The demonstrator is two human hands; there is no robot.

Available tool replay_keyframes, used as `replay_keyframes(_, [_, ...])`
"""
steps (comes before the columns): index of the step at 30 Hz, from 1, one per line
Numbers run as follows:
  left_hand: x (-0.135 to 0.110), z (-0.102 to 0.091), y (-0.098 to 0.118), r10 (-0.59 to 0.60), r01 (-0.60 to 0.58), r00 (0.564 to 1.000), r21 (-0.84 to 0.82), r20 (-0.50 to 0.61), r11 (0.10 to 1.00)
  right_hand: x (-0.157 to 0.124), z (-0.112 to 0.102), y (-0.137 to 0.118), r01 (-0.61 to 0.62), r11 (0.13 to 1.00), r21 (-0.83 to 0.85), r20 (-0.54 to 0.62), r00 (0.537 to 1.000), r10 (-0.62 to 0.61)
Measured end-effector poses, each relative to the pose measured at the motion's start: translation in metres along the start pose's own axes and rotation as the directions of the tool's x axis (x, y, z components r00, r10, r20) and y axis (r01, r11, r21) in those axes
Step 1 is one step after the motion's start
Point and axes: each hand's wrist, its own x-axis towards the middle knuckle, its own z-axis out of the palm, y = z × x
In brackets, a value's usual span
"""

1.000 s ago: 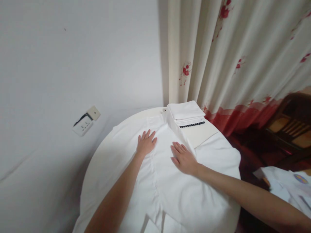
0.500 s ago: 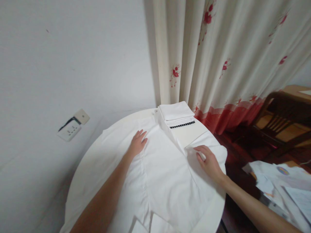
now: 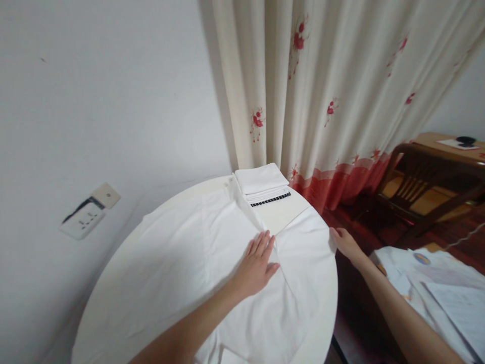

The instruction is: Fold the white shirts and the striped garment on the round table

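Note:
A white cloth garment (image 3: 182, 242), possibly a shirt, lies spread with soft creases over the round white table (image 3: 102, 308). My left hand (image 3: 254, 265) rests on it palm down, fingers stretched out, near a fold by the middle. At the table's right edge, my right hand (image 3: 345, 242) pinches the outer end of the garment's right part (image 3: 306, 242). Its fingertips are partly hidden by the cloth. Beyond my left hand, a stack of folded white cloth (image 3: 261, 178) sits by a black-and-white checked strip (image 3: 271, 199).
A wall with a socket (image 3: 83, 220) borders the left. Behind the table hangs a flowered curtain (image 3: 314, 101) with a red hem. To the right are a wooden chair (image 3: 420, 177) and a low surface bearing papers (image 3: 450, 298).
My left hand has moved right across the garment to its middle. My right hand has gone outward to the table's right edge with the cloth. The view has shifted rightward.

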Motion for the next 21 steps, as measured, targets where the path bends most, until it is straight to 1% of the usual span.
replay_keyframes(3, [-0.001,0.008,-0.002,0.017,-0.016,1.0,0.028,-0.026,0.999,0.0,0.001,-0.001,-0.052,0.987,0.151,0.023,0.999,0.049])
replay_keyframes(5, [-0.001,0.008,-0.004,0.028,-0.027,0.999,0.031,-0.042,0.999,0.0,0.001,-0.005,-0.085,0.945,0.317,-0.004,0.996,0.091])
replay_keyframes(6, [-0.001,0.008,-0.004,0.036,-0.035,0.998,0.027,-0.042,0.999,0.001,0.001,-0.008,-0.105,0.895,0.434,-0.021,0.992,0.126])
replay_keyframes(8, [-0.001,0.008,-0.005,0.062,-0.062,0.998,0.015,-0.014,0.998,0.001,0.001,-0.015,-0.124,0.739,0.662,-0.047,0.977,0.206])
replay_keyframes(9, [-0.001,0.008,-0.005,0.073,-0.073,0.997,0.009,0.005,0.997,0.0,0.0,-0.018,-0.11,0.665,0.739,-0.066,0.97,0.234])
replay_keyframes(10, [-0.001,0.008,-0.005,0.082,-0.082,0.996,0.003,0.021,0.997,-0.001,-0.001,-0.023,-0.084,0.623,0.778,-0.092,0.965,0.245])
replay_keyframes(11, [-0.001,0.008,-0.005,0.086,-0.086,0.996,-0.002,0.032,0.996,-0.003,-0.002,-0.028,-0.047,0.61,0.791,-0.131,0.961,0.243])
replay_keyframes(12, [-0.001,0.008,-0.005,0.088,-0.088,0.995,-0.009,0.038,0.996,-0.006,-0.005,-0.035,0.006,0.625,0.781,-0.181,0.959,0.217])
replay_keyframes(13, [-0.001,0.008,-0.005,0.091,-0.09,0.995,-0.02,0.042,0.996,-0.01,-0.009,-0.043,0.073,0.66,0.748,-0.239,0.957,0.164])
replay_keyframes(14, [-0.001,0.008,-0.005,0.093,-0.092,0.995,-0.037,0.043,0.995,-0.016,-0.014,-0.053,0.154,0.705,0.693,-0.296,0.952,0.082])
replay_keyframes(15, [-0.002,0.008,-0.004,0.096,-0.093,0.994,-0.06,0.044,0.994,-0.023,-0.02,-0.065,0.247,0.747,0.617,-0.343,0.939,-0.027])
replay_keyframes(16, [-0.002,0.008,-0.004,0.096,-0.092,0.994,-0.093,0.042,0.991,-0.031,-0.026,-0.077,0.349,0.776,0.526,-0.375,0.914,-0.157])
replay_keyframes(17, [-0.001,0.009,-0.004,0.097,-0.091,0.995,-0.14,0.038,0.986,-0.04,-0.033,-0.091,0.448,0.786,0.427,-0.382,0.877,-0.292])
replay_keyframes(18, [0.0,0.01,-0.005,0.097,-0.089,0.995,-0.204,0.029,0.975,-0.051,-0.039,-0.105,0.538,0.775,0.332,-0.358,0.832,-0.424])
replay_keyframes(19, [0.001,0.01,-0.006,0.079,-0.073,0.997,-0.288,0.007,0.955,-0.062,-0.044,-0.118,0.617,0.746,0.253,-0.308,0.782,-0.542])
replay_keyframes(20, [0.004,0.011,-0.009,0.029,-0.04,0.999,-0.395,-0.035,0.918,-0.074,-0.046,-0.131,0.679,0.706,0.202,-0.245,0.733,-0.635])
replay_keyframes(21, [0.007,0.011,-0.012,-0.058,0.005,0.995,-0.52,-0.085,0.854,-0.087,-0.046,-0.141,0.719,0.672,0.177,-0.163,0.694,-0.701])
